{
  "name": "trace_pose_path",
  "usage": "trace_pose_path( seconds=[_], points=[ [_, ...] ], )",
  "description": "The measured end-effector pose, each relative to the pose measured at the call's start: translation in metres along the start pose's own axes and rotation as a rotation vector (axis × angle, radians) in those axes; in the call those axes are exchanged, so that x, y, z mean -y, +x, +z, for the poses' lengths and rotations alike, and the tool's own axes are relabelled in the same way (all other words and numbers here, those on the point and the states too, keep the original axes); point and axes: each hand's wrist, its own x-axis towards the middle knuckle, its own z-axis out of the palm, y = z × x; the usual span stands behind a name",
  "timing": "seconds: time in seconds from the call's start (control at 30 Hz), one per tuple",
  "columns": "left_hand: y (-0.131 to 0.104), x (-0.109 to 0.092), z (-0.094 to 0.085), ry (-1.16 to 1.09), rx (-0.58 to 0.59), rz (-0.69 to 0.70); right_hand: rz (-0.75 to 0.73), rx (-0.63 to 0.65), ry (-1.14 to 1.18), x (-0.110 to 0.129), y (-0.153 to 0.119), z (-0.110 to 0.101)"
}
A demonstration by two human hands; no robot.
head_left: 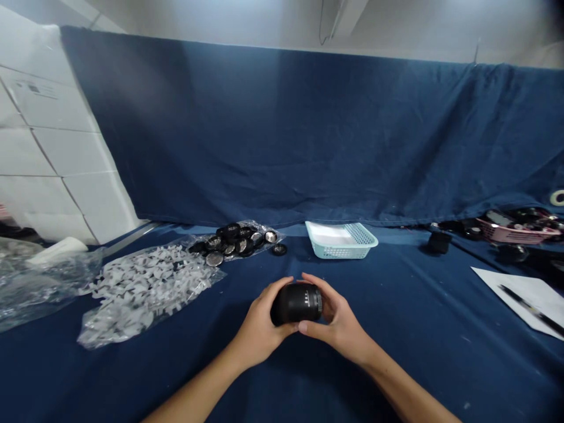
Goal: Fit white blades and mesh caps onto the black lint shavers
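A black cylindrical object (296,304) with small white markings and a ridged ring at its right end lies sideways between my hands, above the blue cloth. My left hand (263,326) is wrapped round its left end. Around the ridged right end, my right hand (338,323) has its fingers and thumb closed. The thumbs come near each other at the lower front of the object. Its two end faces are hidden by my palms.
Beyond my hands stands a light blue basket (343,251) with white paper inside. Black round caps (240,239) and a bag of white pieces (145,288) lie left. Paper (522,296) with pens and a pink basket (517,234) of parts are right. White boxes (48,153) rise at left.
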Motion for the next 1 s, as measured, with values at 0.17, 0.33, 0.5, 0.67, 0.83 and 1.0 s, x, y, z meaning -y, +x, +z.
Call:
trace_pose_path(
  seconds=[0.17,0.33,0.5,0.67,0.83,1.0],
  points=[
    [-0.001,0.004,0.003,0.061,-0.039,0.050,0.025,-0.010,0.090,0.004,0.001,0.000],
    [-0.003,0.007,0.004,0.079,-0.034,0.055,0.142,-0.030,0.178,0.005,0.001,-0.002],
    [-0.005,0.011,0.006,0.142,-0.009,0.074,0.181,-0.027,0.115,0.004,0.000,-0.003],
    [-0.004,0.012,0.006,0.145,-0.008,0.071,0.149,-0.050,-0.011,0.002,0.000,-0.003],
    [-0.005,0.011,0.005,0.139,0.001,0.083,0.072,-0.037,-0.207,0.005,0.000,-0.002],
    [-0.006,0.010,0.005,0.123,-0.008,0.084,0.074,-0.029,-0.252,0.006,-0.002,-0.001]
  ],
)
